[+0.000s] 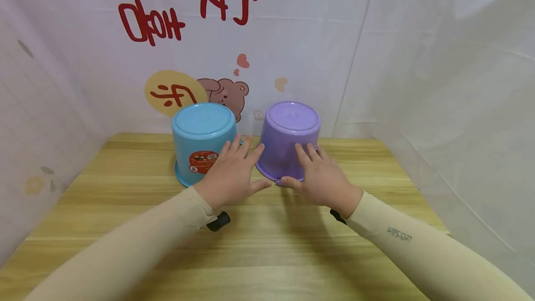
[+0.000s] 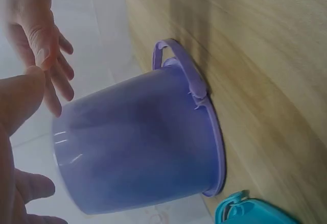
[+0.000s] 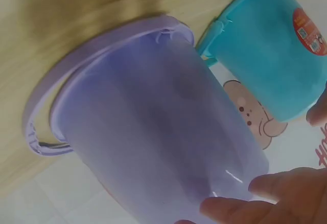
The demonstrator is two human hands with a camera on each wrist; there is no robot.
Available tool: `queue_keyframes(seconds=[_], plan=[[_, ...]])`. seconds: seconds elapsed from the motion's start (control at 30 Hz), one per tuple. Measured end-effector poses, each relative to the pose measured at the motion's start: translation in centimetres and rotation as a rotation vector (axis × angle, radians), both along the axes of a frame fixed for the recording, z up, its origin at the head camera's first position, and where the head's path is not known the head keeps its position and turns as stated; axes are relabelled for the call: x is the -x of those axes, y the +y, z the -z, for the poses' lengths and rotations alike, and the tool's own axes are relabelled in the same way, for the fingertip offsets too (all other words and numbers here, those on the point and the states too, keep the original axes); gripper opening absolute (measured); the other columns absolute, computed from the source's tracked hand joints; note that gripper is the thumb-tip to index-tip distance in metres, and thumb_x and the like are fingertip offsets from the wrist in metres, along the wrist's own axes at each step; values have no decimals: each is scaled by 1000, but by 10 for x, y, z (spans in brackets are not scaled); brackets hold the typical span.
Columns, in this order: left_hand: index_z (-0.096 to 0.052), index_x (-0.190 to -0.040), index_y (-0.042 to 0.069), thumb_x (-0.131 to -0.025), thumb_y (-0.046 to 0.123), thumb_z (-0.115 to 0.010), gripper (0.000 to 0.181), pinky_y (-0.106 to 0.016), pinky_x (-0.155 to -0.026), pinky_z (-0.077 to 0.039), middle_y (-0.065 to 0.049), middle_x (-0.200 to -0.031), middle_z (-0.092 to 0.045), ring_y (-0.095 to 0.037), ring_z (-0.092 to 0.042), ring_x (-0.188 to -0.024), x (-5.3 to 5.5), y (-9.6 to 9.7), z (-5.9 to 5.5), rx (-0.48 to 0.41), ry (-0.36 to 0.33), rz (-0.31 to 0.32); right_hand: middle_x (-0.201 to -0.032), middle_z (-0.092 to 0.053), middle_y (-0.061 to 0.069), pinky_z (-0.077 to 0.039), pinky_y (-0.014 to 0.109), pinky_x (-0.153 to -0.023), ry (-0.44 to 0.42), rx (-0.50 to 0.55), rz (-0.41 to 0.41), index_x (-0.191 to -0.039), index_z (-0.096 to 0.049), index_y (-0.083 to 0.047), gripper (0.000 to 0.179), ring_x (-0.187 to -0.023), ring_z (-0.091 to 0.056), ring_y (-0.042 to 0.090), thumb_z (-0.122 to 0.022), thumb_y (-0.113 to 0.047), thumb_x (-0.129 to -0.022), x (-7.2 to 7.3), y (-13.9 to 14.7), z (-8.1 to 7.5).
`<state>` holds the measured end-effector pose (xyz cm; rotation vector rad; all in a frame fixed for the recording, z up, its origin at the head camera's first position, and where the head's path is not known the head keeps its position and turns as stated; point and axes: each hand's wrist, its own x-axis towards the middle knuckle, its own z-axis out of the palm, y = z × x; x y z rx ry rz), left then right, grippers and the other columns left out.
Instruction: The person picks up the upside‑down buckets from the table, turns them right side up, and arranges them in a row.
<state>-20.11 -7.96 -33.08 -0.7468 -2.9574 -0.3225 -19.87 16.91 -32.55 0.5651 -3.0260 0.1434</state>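
Note:
Two plastic buckets stand upside down, a light blue bucket (image 1: 205,122) on the left and a purple bucket (image 1: 284,150) on the right. My left hand (image 1: 230,173), fingers spread, is before the gap between them and overlaps the blue one's right side. Close in front of the purple bucket is my right hand (image 1: 323,180), fingers extended and spread, thumb pointing toward the left hand. Neither hand grips anything. The purple bucket's handle (image 3: 92,50) lies down along the rim at the tabletop. A red label (image 1: 200,161) on the blue bucket is partly hidden by my left hand.
The buckets stand toward the back of a wood-grain table (image 1: 251,264). White sheeting (image 1: 309,36) with red writing and a printed bear hangs behind it and along both sides. A dark wrist device (image 1: 218,221) sticks out below my left wrist.

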Motion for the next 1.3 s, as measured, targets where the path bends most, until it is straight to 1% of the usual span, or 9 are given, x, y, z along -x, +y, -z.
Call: queue_keyframes(seconds=[0.1, 0.23, 0.33, 0.5, 0.8, 0.9, 1.03, 1.13, 1.3], plan=[[-30, -168, 15, -99, 69, -57, 92, -63, -131, -12, -19, -176, -17, -44, -5, -163, 2, 1, 3, 2, -16, 15, -162, -38, 33, -41, 70, -115, 5, -14, -20, -164, -33, -2, 96, -145, -40, 61, -61, -66, -98, -1, 2, 2], [-31, -167, 14, -100, 66, -58, 89, -61, -131, -13, -19, -175, -19, -45, -10, -163, 6, 4, 8, 8, -38, 32, -159, -43, 33, -40, 66, -117, 17, -32, -43, -161, -40, -3, 90, -142, -45, 61, -63, -63, -99, 0, 5, 6], [-32, -167, 14, -100, 65, -58, 88, -59, -131, -16, -18, -175, -22, -44, -15, -163, 10, 7, 13, 10, -69, 42, -157, -46, 34, -42, 63, -117, 9, -67, -56, -160, -43, -3, 85, -140, -49, 57, -63, -60, -100, 1, 7, 10], [-32, -167, 13, -100, 65, -59, 88, -56, -130, -23, -17, -173, -28, -41, -22, -161, 16, 12, 23, 4, -129, 61, -152, -50, 36, -43, 59, -118, -20, -130, -79, -158, -46, -3, 77, -143, -51, 49, -60, -55, -104, 4, 10, 15], [-36, -165, 11, -101, 61, -60, 84, -54, -128, -30, -18, -168, -38, -43, -34, -156, 25, 14, 41, 10, -166, 81, -151, -56, 30, -43, 61, -117, -67, -131, -78, -156, -51, -6, 68, -142, -52, 49, -61, -49, -104, 12, 15, 26], [-37, -164, 10, -102, 59, -61, 83, -54, -128, -30, -18, -169, -37, -42, -34, -157, 29, 15, 48, 18, -200, 81, -148, -58, 29, -44, 63, -115, -79, -134, -85, -154, -54, -6, 66, -140, -54, 51, -62, -48, -104, 17, 17, 31], [-36, -165, 11, -102, 58, -61, 83, -54, -129, -27, -16, -171, -32, -43, -29, -159, 34, 16, 57, 43, -276, 78, -151, -56, 29, -44, 67, -112, -117, -140, -65, -154, -54, -8, 66, -138, -53, 55, -63, -49, -103, 23, 21, 40], [-34, -166, 11, -102, 60, -60, 84, -54, -130, -24, -14, -173, -28, -43, -25, -160, 37, 18, 64, 62, -324, 90, -153, -55, 28, -44, 70, -111, -149, -152, -53, -153, -56, -9, 65, -137, -52, 58, -64, -49, -102, 27, 24, 46], [-33, -166, 11, -101, 62, -58, 86, -52, -131, -23, -13, -174, -25, -41, -24, -161, 40, 23, 74, 85, -360, 110, -151, -56, 28, -44, 73, -108, -183, -175, -64, -149, -60, -8, 62, -135, -53, 60, -65, -48, -101, 28, 25, 53]])
